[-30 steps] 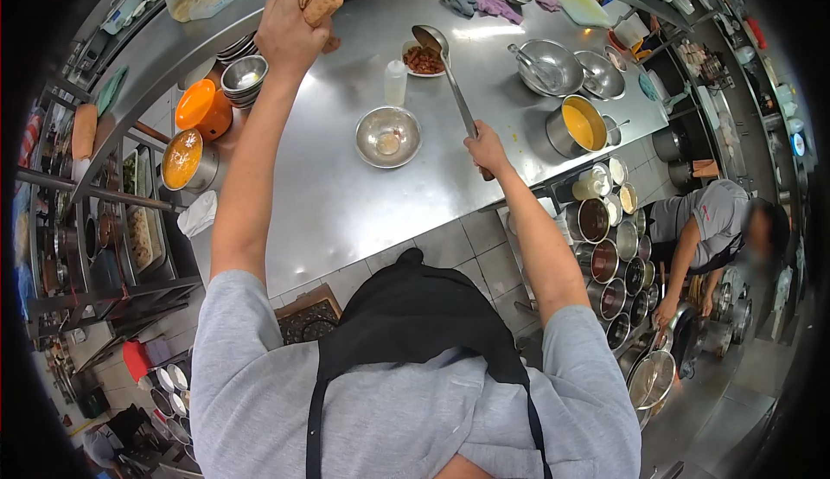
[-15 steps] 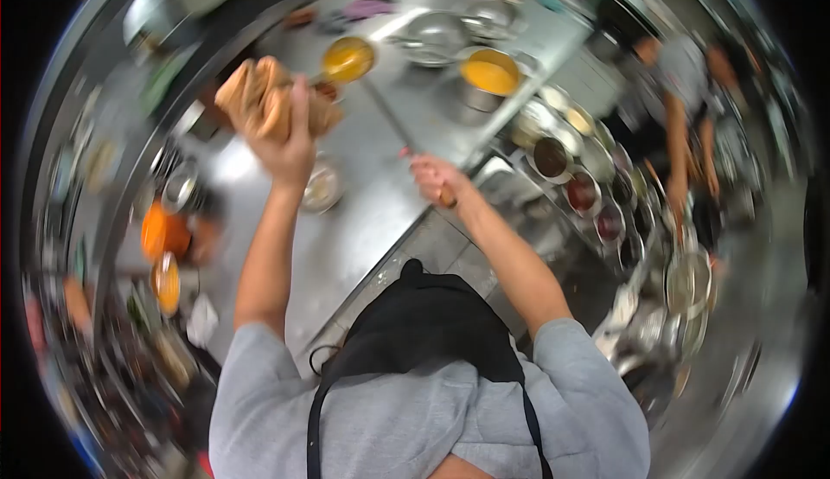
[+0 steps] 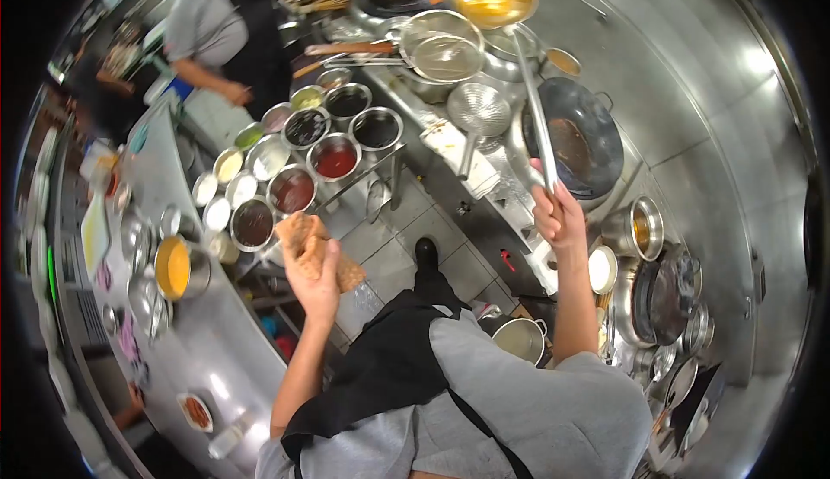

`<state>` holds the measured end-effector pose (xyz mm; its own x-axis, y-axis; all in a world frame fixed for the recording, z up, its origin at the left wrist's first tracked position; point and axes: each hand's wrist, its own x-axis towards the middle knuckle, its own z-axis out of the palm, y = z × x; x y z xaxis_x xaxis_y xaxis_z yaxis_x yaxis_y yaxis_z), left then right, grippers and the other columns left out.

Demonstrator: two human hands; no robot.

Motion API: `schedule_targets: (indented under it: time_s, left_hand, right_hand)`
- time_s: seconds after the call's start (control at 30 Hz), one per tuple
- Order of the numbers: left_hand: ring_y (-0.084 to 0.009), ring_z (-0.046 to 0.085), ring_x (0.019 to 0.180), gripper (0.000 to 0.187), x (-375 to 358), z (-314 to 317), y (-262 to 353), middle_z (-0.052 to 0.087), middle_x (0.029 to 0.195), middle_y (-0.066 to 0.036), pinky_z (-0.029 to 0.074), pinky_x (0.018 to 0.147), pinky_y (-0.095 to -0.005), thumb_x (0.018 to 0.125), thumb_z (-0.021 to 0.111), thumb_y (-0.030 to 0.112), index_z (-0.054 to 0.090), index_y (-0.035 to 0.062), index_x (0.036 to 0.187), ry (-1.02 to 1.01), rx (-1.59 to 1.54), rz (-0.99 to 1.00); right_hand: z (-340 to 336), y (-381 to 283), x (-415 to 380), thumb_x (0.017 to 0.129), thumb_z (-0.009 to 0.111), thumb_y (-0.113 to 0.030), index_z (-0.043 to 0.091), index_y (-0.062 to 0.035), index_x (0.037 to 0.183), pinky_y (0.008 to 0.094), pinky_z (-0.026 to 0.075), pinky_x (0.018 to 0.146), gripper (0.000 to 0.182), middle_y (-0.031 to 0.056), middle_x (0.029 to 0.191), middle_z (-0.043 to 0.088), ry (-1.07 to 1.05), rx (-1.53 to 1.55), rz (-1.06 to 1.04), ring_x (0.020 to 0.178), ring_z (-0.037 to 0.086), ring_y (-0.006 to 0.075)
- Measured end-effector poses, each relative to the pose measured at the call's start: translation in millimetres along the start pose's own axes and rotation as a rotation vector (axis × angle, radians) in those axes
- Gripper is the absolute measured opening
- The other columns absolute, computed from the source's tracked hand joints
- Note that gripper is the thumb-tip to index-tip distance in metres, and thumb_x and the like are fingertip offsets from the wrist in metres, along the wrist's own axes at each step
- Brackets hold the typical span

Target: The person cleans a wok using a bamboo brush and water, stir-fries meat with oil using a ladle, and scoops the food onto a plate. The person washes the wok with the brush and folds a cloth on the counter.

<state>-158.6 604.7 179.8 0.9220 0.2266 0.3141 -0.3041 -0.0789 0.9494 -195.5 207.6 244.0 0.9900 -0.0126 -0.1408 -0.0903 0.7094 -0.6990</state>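
My left hand (image 3: 318, 282) is closed round a folded brown cloth (image 3: 303, 235), held up near the metal pots of sauce. My right hand (image 3: 558, 217) grips the handle end of a long metal ladle (image 3: 533, 98). Its bowl, at the far end, holds a yellow-orange liquid and looks smeared by motion. Below the handle sits a dark wok (image 3: 575, 137) with brown residue inside. To the left of the ladle, a perforated skimmer (image 3: 478, 109) lies on the stove edge, and a mesh strainer (image 3: 441, 45) rests over a pot.
Sauce pots (image 3: 334, 157) stand clustered at the table corner. A pot of orange liquid (image 3: 177, 269) and a plate of food (image 3: 196, 412) are on the steel table (image 3: 216, 341). A co-worker (image 3: 229, 34) stands across the stove. Metal pots (image 3: 635, 228) line the right side.
I have turned from the steel table to face the stove. The ladle, still in my right hand, has swung from above the table to over the stove; the cloth stays in my left.
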Motion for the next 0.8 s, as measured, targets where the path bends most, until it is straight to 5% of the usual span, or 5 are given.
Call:
schedule_targets:
  time_s: [0.1,0.47,0.57,0.7,0.8]
  left_hand:
    - [-0.0156,0.060,0.106,0.057,16.4,77.8,-9.1,0.061,0.120,-0.009,0.048,0.093,-0.0300,0.087,0.075,0.011,0.046,-0.0011,0.135,-0.141,-0.190,-0.372]
    - [-0.0173,0.060,0.109,0.057,77.2,222.6,30.6,0.062,0.122,-0.011,0.047,0.096,-0.0323,0.086,0.074,0.014,0.047,-0.0005,0.134,-0.287,-0.015,-0.497]
    - [-0.0178,0.060,0.109,0.058,87.9,239.5,41.1,0.061,0.124,-0.011,0.047,0.096,-0.0328,0.086,0.075,0.014,0.046,-0.0004,0.134,-0.323,0.023,-0.507]
    - [-0.0171,0.060,0.107,0.060,100.6,275.1,38.1,0.061,0.123,-0.010,0.048,0.094,-0.0319,0.085,0.076,0.016,0.046,0.0011,0.134,-0.393,-0.019,-0.537]
    - [-0.0166,0.061,0.103,0.057,111.0,302.9,13.7,0.063,0.118,-0.009,0.048,0.092,-0.0321,0.085,0.077,0.018,0.049,0.0013,0.132,-0.470,-0.006,-0.469]
  right_hand:
    - [-28.9,-19.1,78.9,0.100,0.051,-0.015,0.049,-0.0114,0.120,0.0241,0.029,0.034,0.020,-0.0016,0.063,0.041,0.213,0.002,-0.168,0.041,0.037,0.0073]
    - [-239.6,-130.4,413.2,0.095,0.057,-0.009,0.048,-0.0093,0.094,0.0270,0.037,0.037,0.009,-0.0005,0.059,0.046,0.783,-0.496,-0.167,0.043,0.044,0.0095]
    - [-298.4,-129.9,474.4,0.096,0.055,-0.008,0.050,-0.0055,0.095,0.0261,0.038,0.038,0.006,-0.0022,0.056,0.043,0.690,-0.434,-0.055,0.043,0.044,0.0090]
    - [-337.9,-139.5,478.5,0.097,0.049,-0.005,0.049,0.0058,0.101,0.0208,0.034,0.038,0.011,-0.0034,0.055,0.041,0.094,0.882,0.000,0.040,0.040,0.0072]
    - [-311.9,-137.7,424.9,0.098,0.045,-0.006,0.049,0.0085,0.103,0.0211,0.033,0.038,0.016,-0.0041,0.054,0.039,-0.117,1.046,-0.011,0.039,0.038,0.0070]
